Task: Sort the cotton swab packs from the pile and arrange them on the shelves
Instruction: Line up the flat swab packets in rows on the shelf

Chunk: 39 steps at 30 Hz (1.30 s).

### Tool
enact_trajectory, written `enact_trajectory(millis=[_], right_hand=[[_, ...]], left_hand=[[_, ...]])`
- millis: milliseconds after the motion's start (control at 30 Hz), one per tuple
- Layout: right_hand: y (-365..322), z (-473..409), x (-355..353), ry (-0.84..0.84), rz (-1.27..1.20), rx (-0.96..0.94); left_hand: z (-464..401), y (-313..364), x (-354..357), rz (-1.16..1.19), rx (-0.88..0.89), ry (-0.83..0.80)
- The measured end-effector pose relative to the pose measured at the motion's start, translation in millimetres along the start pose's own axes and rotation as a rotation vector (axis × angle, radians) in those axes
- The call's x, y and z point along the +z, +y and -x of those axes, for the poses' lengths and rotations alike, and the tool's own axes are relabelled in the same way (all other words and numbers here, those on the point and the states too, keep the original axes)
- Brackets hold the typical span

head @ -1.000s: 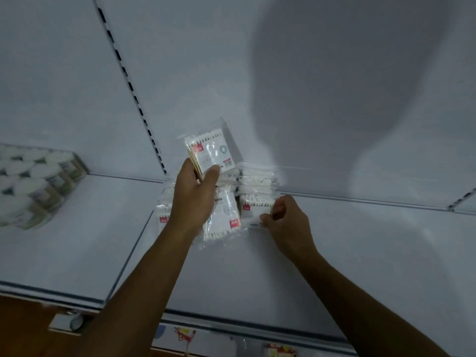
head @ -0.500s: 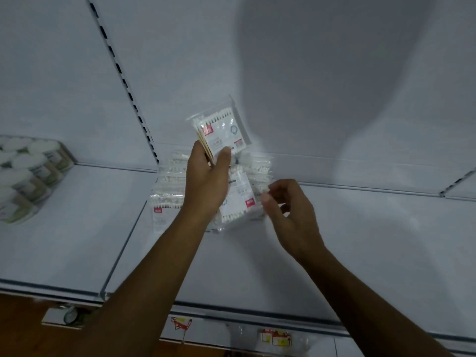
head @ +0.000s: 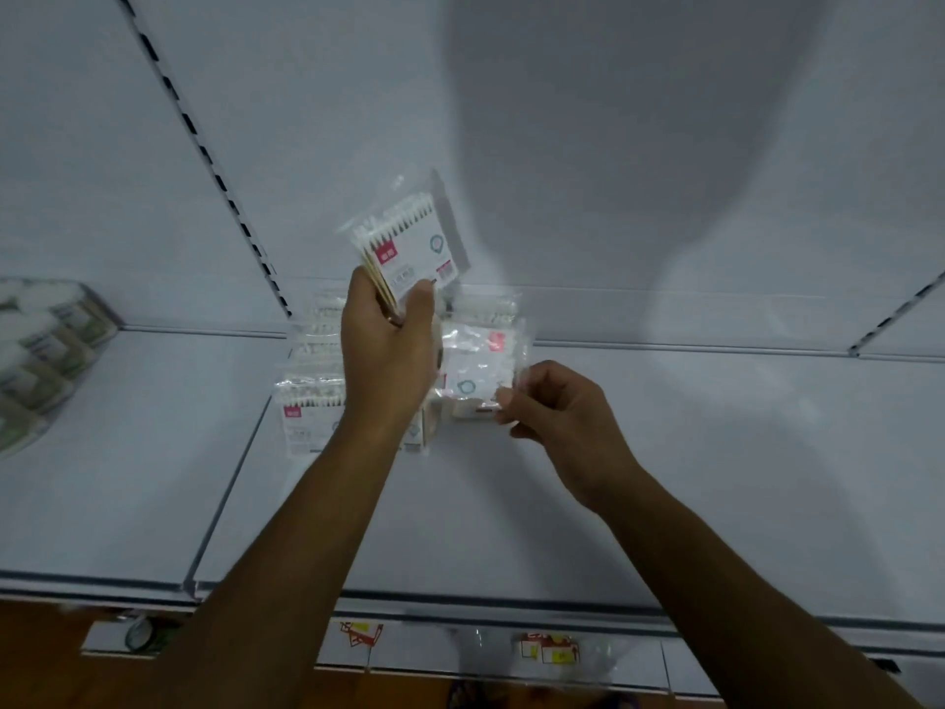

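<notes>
Both hands hold cotton swab packs above a white shelf.

The right hand (head: 557, 411) pinches one clear pack (head: 480, 371) by its corner; at its 9 o'clock the left hand (head: 388, 350) clasps a small stack of packs (head: 409, 248) upright. Behind them the pile (head: 312, 371) lies on the shelf (head: 665, 478) against the back panel (head: 613, 145). At far 9 o'clock sit what seem wrapped round containers (head: 41, 350).

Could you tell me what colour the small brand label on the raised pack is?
Red, head view.
</notes>
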State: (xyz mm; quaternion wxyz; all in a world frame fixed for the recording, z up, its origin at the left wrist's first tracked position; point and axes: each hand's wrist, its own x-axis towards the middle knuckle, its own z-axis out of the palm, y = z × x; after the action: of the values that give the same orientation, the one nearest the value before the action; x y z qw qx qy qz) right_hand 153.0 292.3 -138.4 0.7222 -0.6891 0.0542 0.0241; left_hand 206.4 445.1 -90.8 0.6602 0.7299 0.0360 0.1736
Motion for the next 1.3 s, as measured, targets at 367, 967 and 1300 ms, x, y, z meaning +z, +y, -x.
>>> enact_trajectory(millis=[367,967,1300], right_hand=[[-11.4,-7.4,-33.5,0.033,0.382,-0.132],[8.8,-27.0,2.2,0.219,0.458,-0.099],[-22.9,-14.9,14.1,0.161,0.401,-0.358]], left_hand=[[-2.1,-8.0,-8.7,-0.211,0.015,-0.337],[-5.6,-13.1,-24.8,-0.294,-0.004,-0.354],[-7.6,3.4,-29.7,-0.307,0.007,-0.620]])
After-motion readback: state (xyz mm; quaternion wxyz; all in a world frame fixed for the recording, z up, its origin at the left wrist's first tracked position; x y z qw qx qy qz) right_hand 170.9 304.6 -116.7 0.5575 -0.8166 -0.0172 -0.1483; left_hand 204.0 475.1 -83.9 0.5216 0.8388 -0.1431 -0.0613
